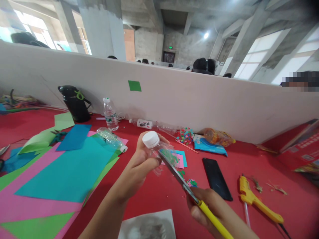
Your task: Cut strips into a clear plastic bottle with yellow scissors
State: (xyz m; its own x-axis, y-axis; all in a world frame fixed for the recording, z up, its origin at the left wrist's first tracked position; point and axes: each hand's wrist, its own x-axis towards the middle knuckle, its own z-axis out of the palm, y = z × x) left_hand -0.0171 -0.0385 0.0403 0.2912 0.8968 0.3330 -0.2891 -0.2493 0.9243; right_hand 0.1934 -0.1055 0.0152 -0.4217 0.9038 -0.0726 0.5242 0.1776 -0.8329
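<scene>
My left hand (139, 166) is wrapped round a clear plastic bottle (159, 151) with a white cap, held up over the red table. My right hand (211, 207) grips yellow-handled scissors (184, 184), whose blades reach up against the bottle's side. Small coloured paper bits (190, 182) lie on the table below the bottle.
Sheets of teal, pink, blue and green paper (67, 172) cover the left of the red table (154, 196). A black phone (216, 177) and a yellow glue gun (259, 204) lie at right. Bottles (111, 114), a black jug (74, 103) and a white partition (174, 96) stand behind.
</scene>
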